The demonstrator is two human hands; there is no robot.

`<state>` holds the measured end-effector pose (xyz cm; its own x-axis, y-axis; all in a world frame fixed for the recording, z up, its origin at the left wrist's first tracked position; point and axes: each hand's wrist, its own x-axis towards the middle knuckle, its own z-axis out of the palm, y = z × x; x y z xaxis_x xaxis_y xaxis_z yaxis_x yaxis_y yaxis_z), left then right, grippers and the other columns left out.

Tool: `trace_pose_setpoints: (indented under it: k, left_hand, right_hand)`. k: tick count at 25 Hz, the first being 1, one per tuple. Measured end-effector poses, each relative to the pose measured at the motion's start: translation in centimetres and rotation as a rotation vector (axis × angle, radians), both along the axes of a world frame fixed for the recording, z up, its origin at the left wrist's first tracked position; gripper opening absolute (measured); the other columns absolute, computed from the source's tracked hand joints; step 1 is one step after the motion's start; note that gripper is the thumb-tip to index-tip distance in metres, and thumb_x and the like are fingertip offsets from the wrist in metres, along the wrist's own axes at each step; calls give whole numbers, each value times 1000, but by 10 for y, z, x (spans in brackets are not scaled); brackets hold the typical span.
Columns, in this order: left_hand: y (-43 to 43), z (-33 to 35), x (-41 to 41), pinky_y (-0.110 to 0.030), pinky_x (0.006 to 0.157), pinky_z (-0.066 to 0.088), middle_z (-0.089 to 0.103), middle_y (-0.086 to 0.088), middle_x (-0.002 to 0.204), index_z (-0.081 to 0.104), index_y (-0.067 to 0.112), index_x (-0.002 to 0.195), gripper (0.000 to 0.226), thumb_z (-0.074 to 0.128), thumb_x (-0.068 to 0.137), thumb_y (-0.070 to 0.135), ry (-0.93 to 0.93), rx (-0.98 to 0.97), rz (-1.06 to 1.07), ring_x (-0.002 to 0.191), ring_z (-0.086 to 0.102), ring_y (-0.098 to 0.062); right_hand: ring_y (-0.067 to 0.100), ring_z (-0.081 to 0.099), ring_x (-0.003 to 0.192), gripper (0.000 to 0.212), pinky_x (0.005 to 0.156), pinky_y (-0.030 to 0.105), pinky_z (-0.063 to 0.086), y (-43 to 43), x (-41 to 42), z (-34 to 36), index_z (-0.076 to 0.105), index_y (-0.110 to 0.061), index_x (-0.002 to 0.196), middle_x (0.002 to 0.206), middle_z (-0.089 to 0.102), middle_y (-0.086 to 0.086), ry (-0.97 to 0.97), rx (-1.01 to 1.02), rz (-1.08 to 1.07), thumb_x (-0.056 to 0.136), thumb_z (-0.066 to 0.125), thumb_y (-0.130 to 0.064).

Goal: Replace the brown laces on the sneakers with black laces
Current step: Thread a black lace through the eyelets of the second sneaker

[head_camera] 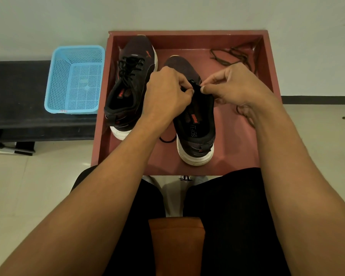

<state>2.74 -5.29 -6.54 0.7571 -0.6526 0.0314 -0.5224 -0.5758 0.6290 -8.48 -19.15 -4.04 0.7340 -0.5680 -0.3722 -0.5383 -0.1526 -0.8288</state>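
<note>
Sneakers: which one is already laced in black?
The left sneaker, nearer the blue basket: black lace crosses its tongue. Left hand and right hand work on the right sneaker.

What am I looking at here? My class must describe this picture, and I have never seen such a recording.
No machine here: a person works with bare hands. The one picture comes from a camera worn on the head, looking down. A red tray holds two dark sneakers. The left sneaker already carries black laces. The left hand and right hand both pinch a black lace at the right sneaker. Brown laces lie loose in the tray's far right corner. A blue basket stands on a dark bench at left.
</note>
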Motion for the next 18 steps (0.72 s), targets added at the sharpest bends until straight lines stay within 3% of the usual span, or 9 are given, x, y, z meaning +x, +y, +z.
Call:
trace_pose_setpoints:
  k: [5, 11, 18]
  left_hand:
    - [0, 1, -2, -26, 75, 58, 73, 12, 83, 83, 32, 92, 7, 82, 85, 34, 43, 12, 18, 85, 70, -8]
    - [-1, 3, -3, -23, 71, 54, 69, 14, 80, 83, 33, 93, 9, 84, 85, 35, 74, 28, 49, 84, 69, -6]
    - [0, 3, -2, -34, 83, 62, 77, 9, 89, 83, 33, 91, 7, 84, 84, 34, 72, 24, 83, 90, 73, -11]
  right_hand:
    - [4, 73, 62, 6, 56, 16, 56, 0, -1, 1, 80, -8, 93, 79, 77, 5, 11, -12, 21, 93, 76, -5]
    - [8, 76, 68, 4, 60, 18, 58, 0, 1, 0, 80, -10, 94, 81, 78, 4, 18, -38, 61, 94, 76, -9]
    - [13, 78, 75, 5, 65, 24, 63, 0, 0, 0, 82, -12, 90, 82, 80, 5, -1, -19, 38, 91, 79, -9]
